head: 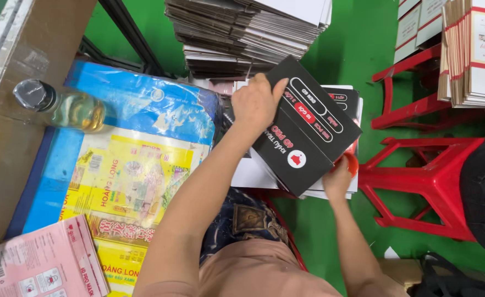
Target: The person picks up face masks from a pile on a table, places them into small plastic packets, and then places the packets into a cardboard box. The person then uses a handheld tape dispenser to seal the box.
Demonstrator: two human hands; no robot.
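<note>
A black carton box (308, 129) with red and white markings is held up at a tilt in front of me. My left hand (256, 102) grips its upper left edge, fingers curled over the top. My right hand (337, 177) is at its lower right corner, partly hidden under the box, next to a small red round thing (353, 163). Beneath the box lies a low stack of flat white and black cartons (259, 173), with another black one (346, 99) showing behind it.
A tall pile of flattened cartons (248, 33) stands behind. A blue and yellow woven sack (132, 159) covers a surface at left, with a bottle of yellowish liquid (66, 107) on it and a pink packet (39, 264) at its near end. Red plastic stools (435, 181) on the green floor at right hold more cartons (473, 52).
</note>
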